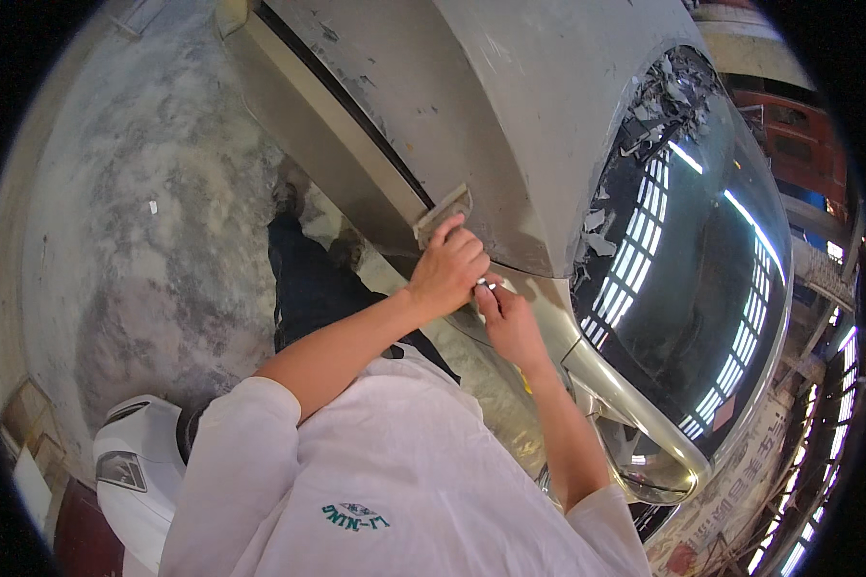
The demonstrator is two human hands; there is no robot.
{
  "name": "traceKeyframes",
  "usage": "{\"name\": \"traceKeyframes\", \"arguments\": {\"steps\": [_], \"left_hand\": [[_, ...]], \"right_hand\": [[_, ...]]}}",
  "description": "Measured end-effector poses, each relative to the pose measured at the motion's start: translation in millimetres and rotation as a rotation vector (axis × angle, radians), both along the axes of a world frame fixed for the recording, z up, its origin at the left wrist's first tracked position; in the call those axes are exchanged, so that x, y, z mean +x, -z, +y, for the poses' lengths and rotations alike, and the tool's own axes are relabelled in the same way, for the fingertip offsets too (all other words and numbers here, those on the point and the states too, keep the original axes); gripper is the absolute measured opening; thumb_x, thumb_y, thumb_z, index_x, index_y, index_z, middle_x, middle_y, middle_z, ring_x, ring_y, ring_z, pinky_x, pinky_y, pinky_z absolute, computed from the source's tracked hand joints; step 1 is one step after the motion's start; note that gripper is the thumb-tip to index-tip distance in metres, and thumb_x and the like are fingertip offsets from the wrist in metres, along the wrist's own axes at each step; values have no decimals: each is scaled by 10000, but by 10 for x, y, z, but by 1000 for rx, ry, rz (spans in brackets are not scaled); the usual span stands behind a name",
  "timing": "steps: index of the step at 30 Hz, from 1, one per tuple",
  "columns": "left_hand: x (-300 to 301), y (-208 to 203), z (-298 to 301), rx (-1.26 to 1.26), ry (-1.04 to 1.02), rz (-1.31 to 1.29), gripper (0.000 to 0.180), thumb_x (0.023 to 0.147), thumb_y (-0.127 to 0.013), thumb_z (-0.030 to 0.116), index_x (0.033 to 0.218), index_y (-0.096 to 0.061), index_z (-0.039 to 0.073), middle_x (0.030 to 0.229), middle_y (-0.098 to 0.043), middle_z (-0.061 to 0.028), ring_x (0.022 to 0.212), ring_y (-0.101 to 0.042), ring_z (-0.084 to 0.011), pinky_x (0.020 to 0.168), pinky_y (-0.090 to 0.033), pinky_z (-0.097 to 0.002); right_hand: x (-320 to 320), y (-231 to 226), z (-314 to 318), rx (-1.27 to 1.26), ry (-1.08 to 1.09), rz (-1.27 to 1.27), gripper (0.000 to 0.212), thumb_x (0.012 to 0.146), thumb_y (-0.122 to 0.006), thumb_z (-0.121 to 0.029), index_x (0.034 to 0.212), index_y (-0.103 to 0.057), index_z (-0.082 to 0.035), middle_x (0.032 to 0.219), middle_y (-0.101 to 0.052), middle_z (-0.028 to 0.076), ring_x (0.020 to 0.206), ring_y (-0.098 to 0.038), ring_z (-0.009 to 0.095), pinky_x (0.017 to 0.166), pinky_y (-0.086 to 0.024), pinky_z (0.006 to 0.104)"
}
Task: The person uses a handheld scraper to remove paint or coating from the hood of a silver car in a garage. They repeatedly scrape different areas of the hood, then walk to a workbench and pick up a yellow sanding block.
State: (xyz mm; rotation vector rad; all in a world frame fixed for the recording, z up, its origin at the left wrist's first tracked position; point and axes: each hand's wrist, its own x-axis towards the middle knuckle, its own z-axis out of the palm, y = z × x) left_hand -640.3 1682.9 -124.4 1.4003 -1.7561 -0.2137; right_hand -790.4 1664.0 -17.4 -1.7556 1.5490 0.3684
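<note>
My left hand (447, 269) is closed, its fingers pressing on a flat, wide-bladed scraper (445, 213). The blade lies against the car's grey, bare-looking body panel (491, 226), at the end of a long black strip (356, 115). Just below and to the right, my right hand (510, 317) is closed close against the left one. A small dark piece with a shiny end (488, 284) shows at its fingertips; whether it belongs to the scraper I cannot tell.
Torn paper or film scraps (678, 91) lie along the edge of the dark car window (683, 260). A chrome-edged lamp (659, 433) is at the lower right. Dusty concrete floor (164, 250) spreads to the left, with a white rounded object (140, 481) near my left sleeve.
</note>
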Motion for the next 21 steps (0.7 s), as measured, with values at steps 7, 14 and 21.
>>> {"name": "traceKeyframes", "arguments": {"steps": [7, 14, 21], "left_hand": [[117, 15, -55, -64, 35, -42, 305, 899, -711, 364, 774, -613, 104, 857, -582, -71, 1019, -610, -272, 1181, -347, -526], [269, -38, -116, -26, -24, -44, 329, 930, -714, 367, 759, -626, 100, 858, -589, -76, 1018, -607, -283, 1182, -351, -515], [521, -39, -220, 29, -67, 35, 322, 910, -724, 360, 751, -612, 104, 839, -589, -69, 1018, -611, -275, 1176, -357, -512]], "right_hand": [[139, -2, -66, -70, -26, -187, 381, 1095, -531, -354, 1177, -666, -7, 991, -691, 327, 1008, -635, 544, 832, -507, 577], [297, -14, -157, -124, -75, -234, 421, 1092, -536, -366, 1151, -673, 28, 949, -678, 335, 968, -630, 554, 797, -504, 574], [508, 89, -276, -195, -119, -268, 444, 1093, -556, -359, 982, -673, 55, 740, -620, 257, 678, -609, 409, 673, -492, 475]]}}
